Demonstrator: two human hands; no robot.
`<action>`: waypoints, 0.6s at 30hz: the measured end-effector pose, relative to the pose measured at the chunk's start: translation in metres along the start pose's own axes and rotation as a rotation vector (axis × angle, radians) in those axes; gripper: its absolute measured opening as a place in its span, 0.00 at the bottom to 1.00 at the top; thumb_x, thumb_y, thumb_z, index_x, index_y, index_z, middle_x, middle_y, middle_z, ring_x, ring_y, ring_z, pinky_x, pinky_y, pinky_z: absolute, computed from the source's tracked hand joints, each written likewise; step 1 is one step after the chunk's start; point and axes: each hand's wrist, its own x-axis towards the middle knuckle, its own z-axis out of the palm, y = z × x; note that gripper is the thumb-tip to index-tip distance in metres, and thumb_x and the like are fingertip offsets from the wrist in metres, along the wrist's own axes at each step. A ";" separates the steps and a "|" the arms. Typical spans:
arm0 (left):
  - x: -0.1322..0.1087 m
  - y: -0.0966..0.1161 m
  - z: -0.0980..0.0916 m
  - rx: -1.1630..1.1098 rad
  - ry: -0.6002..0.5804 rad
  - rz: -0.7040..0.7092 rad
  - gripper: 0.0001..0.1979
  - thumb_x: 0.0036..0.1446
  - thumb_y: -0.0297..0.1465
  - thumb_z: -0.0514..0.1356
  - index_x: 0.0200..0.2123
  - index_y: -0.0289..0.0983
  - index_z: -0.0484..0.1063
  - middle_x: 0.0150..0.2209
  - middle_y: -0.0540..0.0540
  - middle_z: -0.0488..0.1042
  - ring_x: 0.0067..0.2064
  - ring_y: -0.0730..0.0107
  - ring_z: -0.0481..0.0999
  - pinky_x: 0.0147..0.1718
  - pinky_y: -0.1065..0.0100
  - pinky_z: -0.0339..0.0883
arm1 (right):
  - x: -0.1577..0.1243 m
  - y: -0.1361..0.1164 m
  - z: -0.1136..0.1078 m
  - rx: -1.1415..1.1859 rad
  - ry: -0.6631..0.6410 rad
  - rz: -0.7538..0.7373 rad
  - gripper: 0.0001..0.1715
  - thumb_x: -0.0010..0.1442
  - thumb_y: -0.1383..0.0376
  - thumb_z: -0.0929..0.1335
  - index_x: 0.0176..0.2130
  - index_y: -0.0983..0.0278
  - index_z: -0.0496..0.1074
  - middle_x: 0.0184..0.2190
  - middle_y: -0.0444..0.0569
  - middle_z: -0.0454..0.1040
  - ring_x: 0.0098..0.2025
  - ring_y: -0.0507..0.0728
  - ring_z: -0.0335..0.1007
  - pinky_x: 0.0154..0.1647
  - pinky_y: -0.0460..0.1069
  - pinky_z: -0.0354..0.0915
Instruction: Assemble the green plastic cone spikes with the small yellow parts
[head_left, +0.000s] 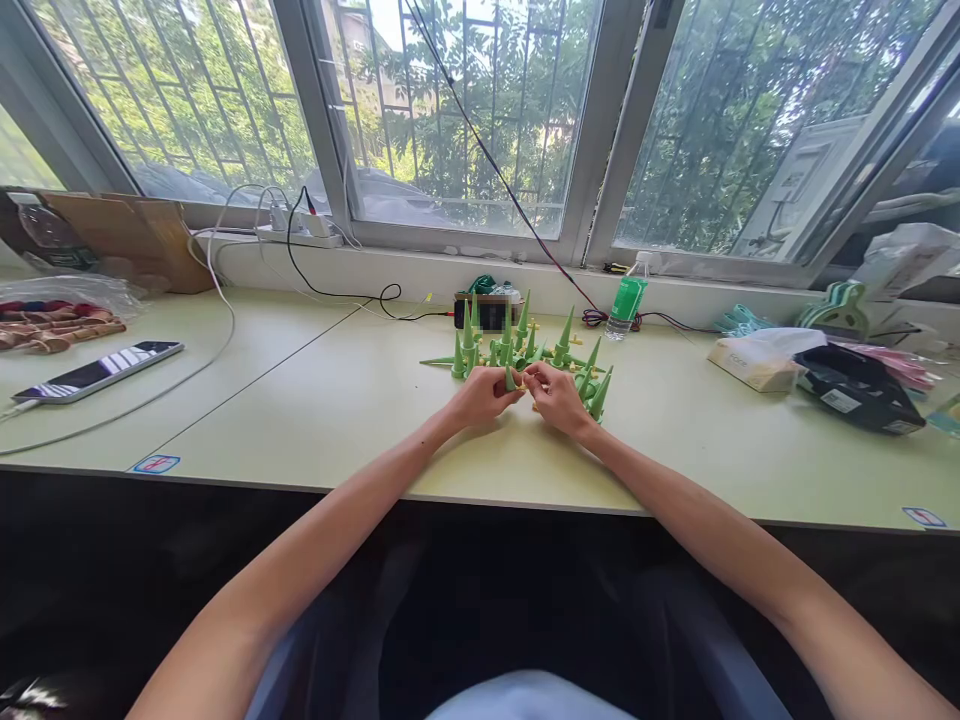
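Observation:
My left hand (482, 396) is closed around a green pointed cone (509, 379), which stands tip up between its fingers. My right hand (555, 397) meets it from the other side, thumb and fingers pinched together. A small yellow piece (523, 384) shows between the fingertips of both hands; its exact shape is too small to make out. Right behind and beside the hands, several more green cones (562, 345) with little yellow parts stand or lie in a cluster on the pale table (330, 400). The hands hide part of this cluster.
A dark phone (469, 314) leans behind the cones. To its right stands a green-labelled bottle (627, 299). A tissue box (750, 364) and a black package (859, 388) lie at the right. Another phone (97, 372) with a white cable rests at the left.

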 end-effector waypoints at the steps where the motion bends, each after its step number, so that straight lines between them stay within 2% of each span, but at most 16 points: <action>1: 0.000 -0.001 0.001 0.002 0.007 0.012 0.06 0.53 0.31 0.62 0.28 0.34 0.74 0.16 0.56 0.60 0.19 0.81 0.56 0.22 0.74 0.53 | 0.000 0.000 0.000 -0.002 0.002 0.003 0.14 0.63 0.57 0.62 0.33 0.63 0.69 0.26 0.47 0.72 0.26 0.53 0.65 0.27 0.47 0.60; 6: 0.000 -0.007 0.003 0.029 0.030 0.050 0.08 0.52 0.31 0.63 0.25 0.33 0.73 0.15 0.56 0.59 0.19 0.80 0.55 0.21 0.74 0.52 | 0.000 0.000 0.000 0.007 -0.001 0.001 0.15 0.63 0.55 0.62 0.33 0.63 0.68 0.26 0.47 0.72 0.26 0.53 0.65 0.26 0.47 0.60; 10: 0.000 -0.005 0.001 0.041 0.042 0.040 0.07 0.54 0.33 0.62 0.29 0.34 0.76 0.16 0.55 0.61 0.20 0.79 0.55 0.22 0.73 0.53 | 0.000 -0.003 -0.001 0.025 0.014 -0.007 0.18 0.63 0.53 0.62 0.33 0.64 0.68 0.29 0.48 0.74 0.29 0.53 0.68 0.27 0.46 0.61; 13: 0.001 -0.003 0.001 0.051 0.034 0.040 0.08 0.56 0.33 0.60 0.33 0.36 0.77 0.17 0.55 0.62 0.21 0.78 0.57 0.23 0.73 0.54 | -0.001 -0.006 -0.001 0.020 0.007 0.012 0.18 0.64 0.52 0.61 0.34 0.63 0.68 0.27 0.47 0.73 0.27 0.53 0.68 0.28 0.47 0.62; 18: 0.003 -0.005 0.001 0.073 0.080 0.021 0.10 0.57 0.36 0.60 0.31 0.36 0.76 0.19 0.53 0.66 0.21 0.77 0.58 0.24 0.73 0.56 | -0.001 -0.008 0.001 0.042 -0.016 0.022 0.18 0.64 0.52 0.61 0.38 0.63 0.69 0.32 0.49 0.75 0.29 0.53 0.71 0.29 0.47 0.65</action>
